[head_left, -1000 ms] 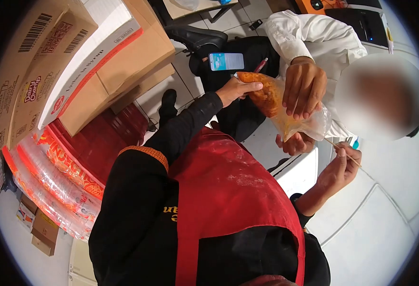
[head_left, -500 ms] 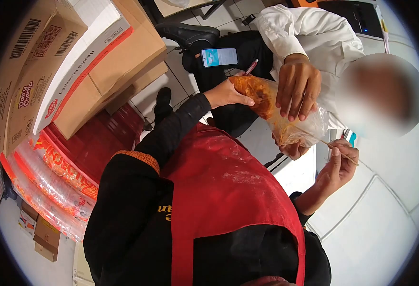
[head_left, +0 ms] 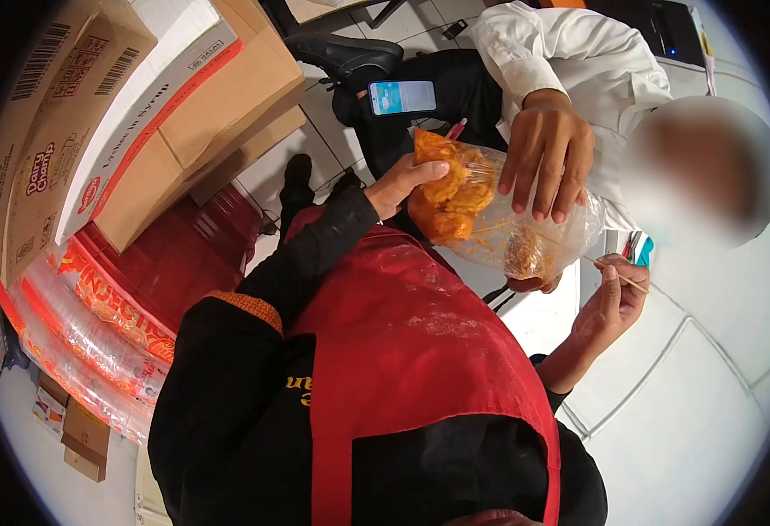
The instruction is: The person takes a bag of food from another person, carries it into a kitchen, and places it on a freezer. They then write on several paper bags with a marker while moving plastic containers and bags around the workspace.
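In the head view, my left hand grips one end of a clear plastic bag, its thumb pressed on top. Orange, sauce-coated food pieces are bunched inside, close to that thumb. My right hand pinches a thin wooden skewer, which points at the bag's other end. A co-worker's hand lies over the top of the bag with fingers bent down. Part of the co-worker's other hand shows beneath the bag, mostly hidden by it.
A co-worker in a white shirt sits facing me, with a phone on the dark trousers. Cardboard boxes are stacked at left above a red container and sleeves of plastic cups. A black device stands at the back right.
The bag has turned, and its orange pieces show more broadly beside my left hand, which has shifted slightly left. My right hand with the skewer has moved a little left.
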A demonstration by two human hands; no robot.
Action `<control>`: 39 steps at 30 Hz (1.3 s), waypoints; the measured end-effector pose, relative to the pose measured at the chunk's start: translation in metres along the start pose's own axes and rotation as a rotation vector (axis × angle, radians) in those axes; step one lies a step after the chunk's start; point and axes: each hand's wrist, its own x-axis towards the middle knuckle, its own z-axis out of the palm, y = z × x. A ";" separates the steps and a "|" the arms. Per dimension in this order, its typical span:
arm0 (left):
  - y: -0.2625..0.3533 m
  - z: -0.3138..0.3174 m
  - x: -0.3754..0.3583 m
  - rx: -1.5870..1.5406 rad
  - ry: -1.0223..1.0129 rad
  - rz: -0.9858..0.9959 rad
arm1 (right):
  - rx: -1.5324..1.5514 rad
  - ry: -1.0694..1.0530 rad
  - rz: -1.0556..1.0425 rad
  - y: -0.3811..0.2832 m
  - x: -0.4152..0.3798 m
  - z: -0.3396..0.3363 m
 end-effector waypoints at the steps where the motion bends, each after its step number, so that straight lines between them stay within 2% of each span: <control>1: 0.002 0.002 -0.003 -0.060 -0.009 -0.031 | 0.002 0.009 0.007 -0.001 -0.001 0.001; 4: 0.008 0.011 -0.012 -0.158 0.017 -0.126 | -0.030 0.032 -0.008 -0.003 -0.002 0.000; 7: 0.014 0.017 -0.016 -0.150 -0.018 -0.128 | -0.048 0.072 -0.032 -0.003 -0.003 -0.010; 13: 0.022 0.022 -0.021 -0.132 -0.120 -0.006 | 0.130 -0.012 -0.071 -0.007 -0.008 -0.009; 16: 0.020 0.019 -0.022 0.034 -0.090 0.019 | 0.183 -0.018 -0.080 -0.007 -0.007 -0.011; 22: 0.022 0.030 -0.028 0.009 -0.051 0.117 | 0.119 0.017 -0.002 -0.003 -0.017 -0.001; 25: 0.024 0.036 -0.030 0.016 -0.041 0.136 | 0.220 0.049 0.045 -0.003 -0.022 0.009; 28: 0.025 0.037 -0.033 0.049 -0.036 0.148 | 0.200 -0.031 0.032 0.011 -0.026 -0.004; 39: 0.026 0.041 -0.039 0.089 -0.027 0.192 | 0.022 -0.045 -0.010 -0.004 -0.026 0.015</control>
